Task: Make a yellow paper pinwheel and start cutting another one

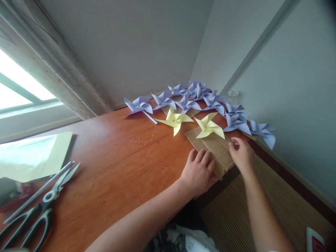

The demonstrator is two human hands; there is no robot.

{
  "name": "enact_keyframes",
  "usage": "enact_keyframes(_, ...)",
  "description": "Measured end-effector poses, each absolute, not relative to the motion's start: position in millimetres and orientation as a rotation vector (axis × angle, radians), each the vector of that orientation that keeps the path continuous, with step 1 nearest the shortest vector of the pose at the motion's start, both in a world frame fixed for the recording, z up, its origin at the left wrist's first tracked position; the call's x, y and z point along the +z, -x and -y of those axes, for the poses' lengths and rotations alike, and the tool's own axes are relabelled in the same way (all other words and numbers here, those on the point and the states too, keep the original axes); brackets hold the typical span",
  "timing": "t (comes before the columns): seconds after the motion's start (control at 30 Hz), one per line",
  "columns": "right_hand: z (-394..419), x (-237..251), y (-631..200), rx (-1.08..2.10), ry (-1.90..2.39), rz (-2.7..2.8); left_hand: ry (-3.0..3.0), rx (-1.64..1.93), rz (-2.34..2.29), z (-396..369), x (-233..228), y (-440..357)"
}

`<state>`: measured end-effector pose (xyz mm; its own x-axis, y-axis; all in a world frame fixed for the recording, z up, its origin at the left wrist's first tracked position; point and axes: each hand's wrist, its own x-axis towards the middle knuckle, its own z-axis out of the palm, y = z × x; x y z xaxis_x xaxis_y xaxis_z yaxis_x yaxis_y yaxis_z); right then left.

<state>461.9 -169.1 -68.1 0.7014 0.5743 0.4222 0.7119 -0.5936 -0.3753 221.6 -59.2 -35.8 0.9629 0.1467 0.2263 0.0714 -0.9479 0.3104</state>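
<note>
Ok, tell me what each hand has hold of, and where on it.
Both are on the corrugated cardboard piece: left hand on its near left edge, right hand at its right edge. Whether either grips it cannot be told.

Your wooden bench [112, 168] carries paper pinwheels [199, 96], a burlap piece [217, 150], scissors [39, 206], yellow paper [31, 155] and scattered beads [144, 138].

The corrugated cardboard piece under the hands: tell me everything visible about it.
The corrugated cardboard piece is tan, roughly rectangular, with fine ribs across its face. It lies flat at the wooden table's right edge, its near corner overhanging. The left hand presses on its near left side; the right hand touches its right edge. A yellow paper pinwheel rests on its far end. It looks thin and unbent.
</note>
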Motion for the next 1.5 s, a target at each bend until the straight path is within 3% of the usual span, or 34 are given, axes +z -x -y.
enact_keyframes(1.23,172.2,-68.6,-448.2,-0.503,2.349,1.136,-2.791,0.402,-0.24,49.0,-38.3,-233.9)
enact_keyframes(1.4,152.8,-45.9,-418.1,-0.569,2.222,1.157,-2.809,0.411,-0.208,49.3,-25.7,-222.0)
enact_keyframes(1.5,130.3,-30.1,-373.4,-0.435,2.082,1.208,-2.8,0.385,-0.25,43.5,-14.5,-201.0)
